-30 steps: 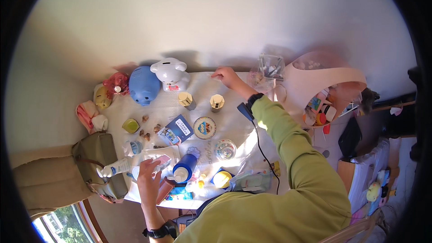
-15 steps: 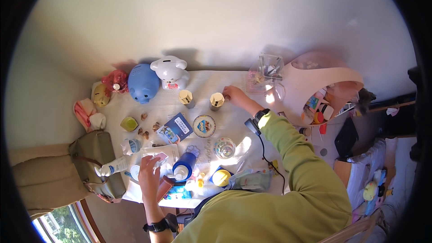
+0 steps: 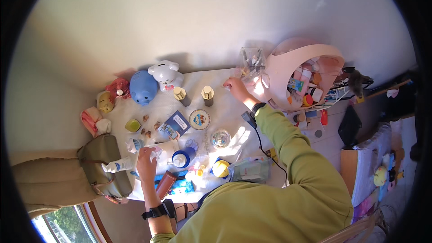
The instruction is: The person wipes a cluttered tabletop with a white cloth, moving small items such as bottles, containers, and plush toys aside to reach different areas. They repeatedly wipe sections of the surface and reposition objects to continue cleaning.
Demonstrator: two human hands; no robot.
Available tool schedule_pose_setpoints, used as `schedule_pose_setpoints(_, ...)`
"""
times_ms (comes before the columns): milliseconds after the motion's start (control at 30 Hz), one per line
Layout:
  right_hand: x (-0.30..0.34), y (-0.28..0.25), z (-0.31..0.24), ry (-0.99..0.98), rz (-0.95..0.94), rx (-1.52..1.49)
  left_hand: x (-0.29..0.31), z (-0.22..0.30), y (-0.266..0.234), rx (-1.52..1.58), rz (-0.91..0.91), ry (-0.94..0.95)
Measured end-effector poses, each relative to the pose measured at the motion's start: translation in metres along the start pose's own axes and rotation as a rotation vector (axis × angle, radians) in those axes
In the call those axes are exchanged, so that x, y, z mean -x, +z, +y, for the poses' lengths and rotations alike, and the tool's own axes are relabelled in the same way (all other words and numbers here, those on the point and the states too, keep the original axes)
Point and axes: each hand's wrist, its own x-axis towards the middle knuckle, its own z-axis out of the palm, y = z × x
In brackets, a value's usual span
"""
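My left hand (image 3: 146,166) is over the near left of the table, its fingers closed on a thin whitish, crumpled piece (image 3: 155,154), perhaps tissue or film. Below it lies a reddish-brown case (image 3: 166,184), and a blue pump bottle (image 3: 183,157) stands to its right. My right hand (image 3: 236,89) reaches to the far side with its fingers pinched together; anything in them is too small to tell. Nearest to it are a gold-topped container (image 3: 207,95) on its left and a clear organizer (image 3: 253,61) on its right. A second gold-topped container (image 3: 181,95) stands further left.
Along the wall stand a white animal bank (image 3: 166,74) and a blue pig bank (image 3: 143,88). A pink storage tub (image 3: 281,74) fills the far right. Mid-table are a round decorated dish (image 3: 199,119), a glass jar (image 3: 221,138) and a blue booklet (image 3: 175,125). A black cable (image 3: 263,146) runs near my right arm.
My right hand has moved away from the gold-topped container, a little farther back toward the clear organizer. My left hand stays over the near left with the whitish piece. The view has shifted slightly.
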Motion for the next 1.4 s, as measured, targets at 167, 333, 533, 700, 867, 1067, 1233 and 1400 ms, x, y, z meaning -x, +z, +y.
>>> schedule_pose_setpoints(167,0.007,0.026,-0.006,0.001,-0.025,0.154,0.004,-0.008,-0.016,-0.041,0.048,-0.014)
schedule_pose_setpoints(333,0.045,0.02,-0.01,-0.047,-0.15,0.081,0.006,-0.029,-0.028,-0.096,0.114,-0.083)
schedule_pose_setpoints(533,0.092,-0.001,-0.006,-0.016,-0.334,-0.096,0.013,-0.059,-0.038,-0.195,0.138,-0.17)
schedule_pose_setpoints(700,0.099,-0.001,-0.003,0.036,-0.283,-0.138,0.011,-0.098,-0.029,-0.243,0.148,-0.195)
schedule_pose_setpoints(867,0.103,-0.016,-0.003,0.289,-0.143,-0.347,-0.001,-0.138,0.002,-0.241,0.101,-0.144)
schedule_pose_setpoints(1067,0.118,-0.049,-0.006,0.527,-0.352,-1.277,0.002,-0.153,0.02,-0.121,0.104,-0.101)
schedule_pose_setpoints(1233,0.131,-0.066,-0.025,0.582,-0.228,-1.32,0.006,-0.096,-0.016,-0.145,0.353,0.091)
schedule_pose_setpoints(1400,0.135,-0.079,-0.054,0.628,-0.189,-1.213,0.026,0.04,-0.059,0.131,0.493,0.151)
